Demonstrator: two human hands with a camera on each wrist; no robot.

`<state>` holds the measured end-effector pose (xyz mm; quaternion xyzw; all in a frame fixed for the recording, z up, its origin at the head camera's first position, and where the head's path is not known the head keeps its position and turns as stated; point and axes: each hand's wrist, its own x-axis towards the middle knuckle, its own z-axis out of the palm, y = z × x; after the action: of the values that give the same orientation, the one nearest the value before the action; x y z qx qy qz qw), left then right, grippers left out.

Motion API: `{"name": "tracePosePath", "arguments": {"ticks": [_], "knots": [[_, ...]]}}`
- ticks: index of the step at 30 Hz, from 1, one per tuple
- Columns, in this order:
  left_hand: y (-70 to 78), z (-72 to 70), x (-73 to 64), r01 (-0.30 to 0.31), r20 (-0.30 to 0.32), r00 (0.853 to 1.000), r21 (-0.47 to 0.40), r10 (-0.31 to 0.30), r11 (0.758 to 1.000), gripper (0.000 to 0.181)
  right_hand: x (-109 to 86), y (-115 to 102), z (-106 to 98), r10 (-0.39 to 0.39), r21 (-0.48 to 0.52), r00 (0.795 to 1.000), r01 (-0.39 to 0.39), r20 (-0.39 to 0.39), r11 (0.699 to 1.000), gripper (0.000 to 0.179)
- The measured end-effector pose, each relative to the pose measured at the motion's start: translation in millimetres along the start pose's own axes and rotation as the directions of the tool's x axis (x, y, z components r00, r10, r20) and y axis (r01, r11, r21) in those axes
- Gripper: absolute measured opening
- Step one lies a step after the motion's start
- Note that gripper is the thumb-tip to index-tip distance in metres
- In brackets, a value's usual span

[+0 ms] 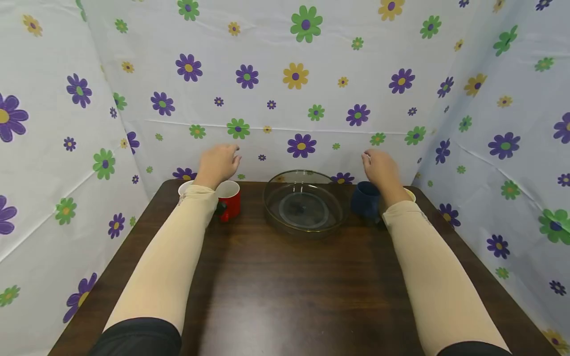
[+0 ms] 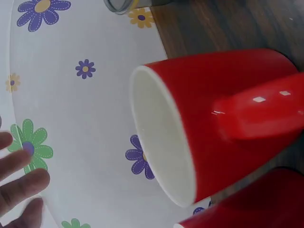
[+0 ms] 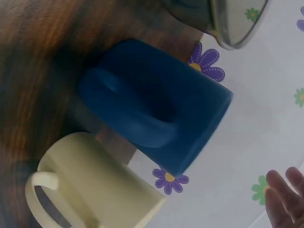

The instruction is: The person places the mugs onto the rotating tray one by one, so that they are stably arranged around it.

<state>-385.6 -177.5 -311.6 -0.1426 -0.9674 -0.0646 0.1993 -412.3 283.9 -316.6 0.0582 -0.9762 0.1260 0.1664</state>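
Observation:
My left hand (image 1: 218, 164) hangs in the air over the mugs at the table's back left, fingers loosely bent and holding nothing. Below it stands a red mug (image 1: 229, 200) with a white inside, its handle facing me. Another red mug (image 2: 266, 204) shows beside it in the left wrist view, mostly out of frame. On the other side, my right hand (image 1: 380, 169) is raised, empty, over a dark blue mug (image 1: 366, 198). A cream mug (image 3: 99, 185) stands next to the blue one; in the head view my right arm largely covers it.
A round clear glass bowl (image 1: 305, 229) stands at the back middle between the mug pairs. The dark wooden table (image 1: 294, 287) meets a white flowered cloth (image 1: 267, 59) that hangs behind and along both sides.

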Motion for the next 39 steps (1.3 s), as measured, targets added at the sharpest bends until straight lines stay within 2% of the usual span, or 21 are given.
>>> {"name": "tracePosePath", "arguments": {"ticks": [2, 5, 8, 12, 18, 23, 30, 34, 39], "knots": [[3.6, 2.0, -3.5, -0.031, -0.017, 0.999, -0.005, 0.031, 0.999, 0.032, -7.2, 6, 4, 0.004, -0.006, 0.998, -0.004, -0.056, 1.0, 0.036], [9.8, 7.5, -10.2, -0.07, 0.006, 0.997, -0.006, 0.07, 0.997, 0.026, -18.6, 16, 8, 0.042, -0.006, 0.996, -0.043, -0.084, 0.999, 0.036], [17.6, 15.6, -19.9, -0.112, 0.079, 0.99, -0.046, 0.116, 0.993, 0.026, -34.7, 24, 12, 0.127, 0.004, 0.991, -0.127, -0.038, 0.992, 0.038], [27.5, 24.6, -33.4, -0.157, 0.17, 0.969, -0.145, 0.181, 0.977, 0.029, -57.9, 28, 17, 0.205, 0.02, 0.979, -0.204, -0.02, 0.979, 0.041], [38.8, 26.5, -46.9, -0.152, 0.25, 0.945, -0.232, 0.21, 0.961, 0.038, -76.8, 28, 25, 0.225, 0.041, 0.972, -0.222, -0.065, 0.974, 0.045], [44.9, 36.6, -56.8, -0.155, 0.298, 0.925, -0.269, 0.235, 0.951, 0.045, -88.0, 31, 37, 0.23, 0.063, 0.973, -0.228, -0.018, 0.972, 0.052], [44.0, 59.9, -67.5, -0.059, 0.346, 0.919, -0.355, 0.189, 0.933, 0.051, -97.3, 36, 50, 0.238, 0.138, 0.971, -0.24, 0.03, 0.961, 0.051], [40.1, 70.0, -71.3, -0.048, 0.346, 0.921, -0.355, 0.179, 0.934, 0.052, -95.9, 37, 53, 0.204, 0.117, 0.975, -0.213, 0.087, 0.97, 0.047], [38.5, 77.1, -72.8, -0.048, 0.355, 0.916, -0.364, 0.186, 0.93, 0.055, -95.7, 36, 51, 0.202, 0.116, 0.966, -0.222, 0.162, 0.968, 0.046]]}}
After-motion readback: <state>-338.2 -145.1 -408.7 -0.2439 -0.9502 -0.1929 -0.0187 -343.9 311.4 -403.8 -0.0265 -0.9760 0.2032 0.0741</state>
